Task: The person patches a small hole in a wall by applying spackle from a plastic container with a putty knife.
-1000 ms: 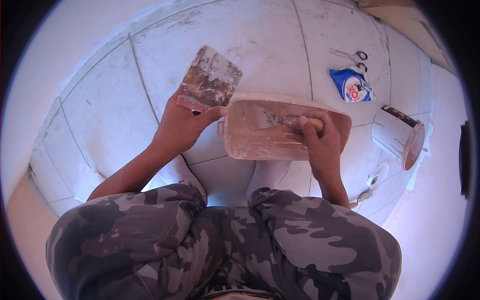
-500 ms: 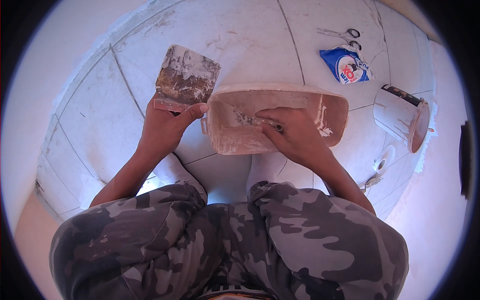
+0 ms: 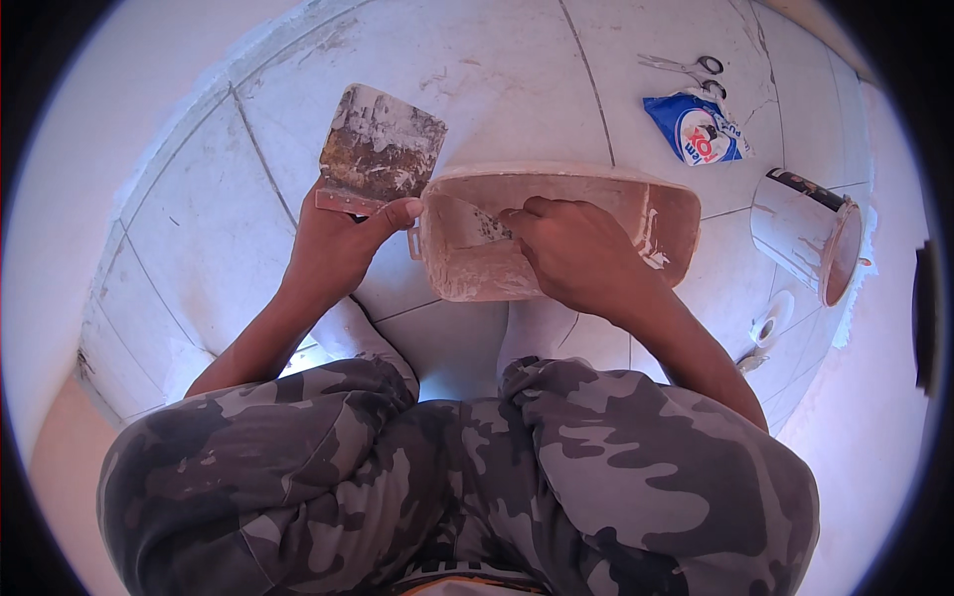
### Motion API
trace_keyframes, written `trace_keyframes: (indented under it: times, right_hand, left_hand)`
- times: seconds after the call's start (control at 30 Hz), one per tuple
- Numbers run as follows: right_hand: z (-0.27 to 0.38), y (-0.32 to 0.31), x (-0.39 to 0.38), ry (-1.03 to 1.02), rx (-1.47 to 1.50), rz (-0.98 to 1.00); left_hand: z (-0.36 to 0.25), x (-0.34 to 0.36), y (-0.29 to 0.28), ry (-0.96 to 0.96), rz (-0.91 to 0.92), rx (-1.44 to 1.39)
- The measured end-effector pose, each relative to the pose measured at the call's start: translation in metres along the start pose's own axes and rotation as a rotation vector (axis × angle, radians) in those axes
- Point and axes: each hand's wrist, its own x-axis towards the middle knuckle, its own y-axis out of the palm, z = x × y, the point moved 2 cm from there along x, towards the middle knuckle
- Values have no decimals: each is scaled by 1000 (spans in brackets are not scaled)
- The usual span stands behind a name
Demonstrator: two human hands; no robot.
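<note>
My left hand (image 3: pixel 333 246) is closed around the reddish handle of a wide putty knife (image 3: pixel 383 144). Its broad square blade points away from me, smeared with white and brown residue. Beside it stands a rectangular plastic tub (image 3: pixel 477 283), its walls coated in dried plaster, with a white smear at the right inner end. Over the tub, my right hand (image 3: pixel 581 248) grips a small putty knife (image 3: pixel 487 226), whose speckled blade reaches toward the tub's left inner wall. My fingers hide its handle.
Scissors (image 3: pixel 681 66) lie at the far right beside a blue and white packet (image 3: pixel 696 127). Farther right, a white bucket (image 3: pixel 795 223) rests on its side, with a white ring-shaped piece (image 3: pixel 768 323) nearer me. My knees and feet are close behind the tub on the tiled floor.
My right hand has turned over the small putty knife, so the handle end seen before is now hidden. The left hand keeps its hold; the whole view has shifted slightly.
</note>
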Motion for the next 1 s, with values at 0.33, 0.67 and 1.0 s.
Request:
trace_keyframes:
  times: [0.33,0.67,1.0]
  right_hand:
    - [-22,-7,-3,-154,261,35]
    - [-22,-18,-12,-210,393,29]
    - [-25,-21,-30,-197,425,-67]
  left_hand:
    - [-6,0,2,-16,-5,-8]
    - [0,1,0,-37,4,-18]
    - [-2,1,1,-87,32,-53]
